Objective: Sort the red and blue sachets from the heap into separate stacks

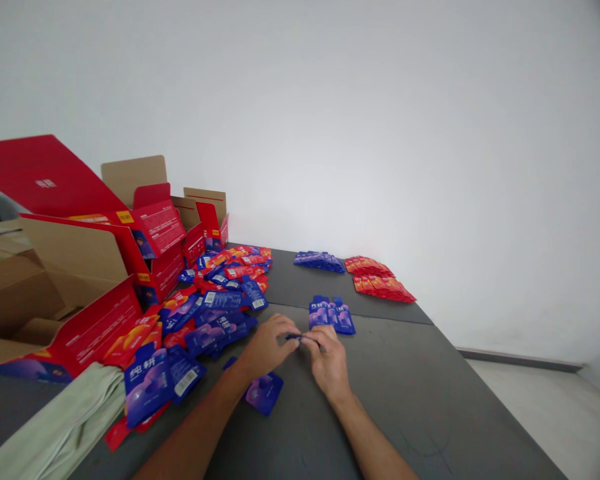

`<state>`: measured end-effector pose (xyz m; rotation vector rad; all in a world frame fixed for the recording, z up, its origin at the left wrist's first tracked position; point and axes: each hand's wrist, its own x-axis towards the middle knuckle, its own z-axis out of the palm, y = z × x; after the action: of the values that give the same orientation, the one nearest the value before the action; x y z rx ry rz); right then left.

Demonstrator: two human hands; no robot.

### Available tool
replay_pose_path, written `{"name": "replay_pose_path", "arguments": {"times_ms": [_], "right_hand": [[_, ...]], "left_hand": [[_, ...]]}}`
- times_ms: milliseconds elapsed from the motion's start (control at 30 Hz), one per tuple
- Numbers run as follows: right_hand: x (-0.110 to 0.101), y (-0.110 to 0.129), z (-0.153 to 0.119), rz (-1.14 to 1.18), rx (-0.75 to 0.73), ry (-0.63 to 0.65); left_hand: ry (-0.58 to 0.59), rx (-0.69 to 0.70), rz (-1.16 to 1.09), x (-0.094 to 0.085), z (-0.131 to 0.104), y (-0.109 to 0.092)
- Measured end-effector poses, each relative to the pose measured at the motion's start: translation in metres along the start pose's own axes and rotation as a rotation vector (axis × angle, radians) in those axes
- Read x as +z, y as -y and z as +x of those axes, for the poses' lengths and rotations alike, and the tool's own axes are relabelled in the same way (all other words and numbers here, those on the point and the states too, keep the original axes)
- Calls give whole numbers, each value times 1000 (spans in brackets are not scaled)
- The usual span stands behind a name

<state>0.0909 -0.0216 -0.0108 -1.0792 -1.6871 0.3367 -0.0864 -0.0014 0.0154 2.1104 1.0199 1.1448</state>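
My left hand [269, 345] and my right hand [329, 363] meet over the middle of the dark table. Between their fingertips they pinch a dark blue packet [294, 336], seen almost edge-on, so most of it is hidden. Just beyond my right hand lies a short overlapping row of blue packets [343, 317] with purple fruit prints. Another blue packet [264, 393] lies under my left wrist, partly covered by it. To the left of my left hand spreads a loose pile of blue packets [150, 387] and red-orange packets [130, 343], jumbled together.
Open red cartons [97, 327] with brown insides stand along the left. Near the wall, blue packets [320, 261] and red packets [384, 288] lie in overlapping stacks. A pale green cloth [65, 427] is at the lower left. The grey table [390, 387] ends at a slanting right edge.
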Motion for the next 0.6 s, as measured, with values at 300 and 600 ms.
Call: {"name": "replay_pose_path", "arguments": {"times_ms": [300,600], "right_hand": [[0,0,-1,32,-41,-33],[4,4,-1,128,-210,85]], "left_hand": [[-129,-164,-132,8,3,16],[-25,-786,-851,9,3,36]]}}
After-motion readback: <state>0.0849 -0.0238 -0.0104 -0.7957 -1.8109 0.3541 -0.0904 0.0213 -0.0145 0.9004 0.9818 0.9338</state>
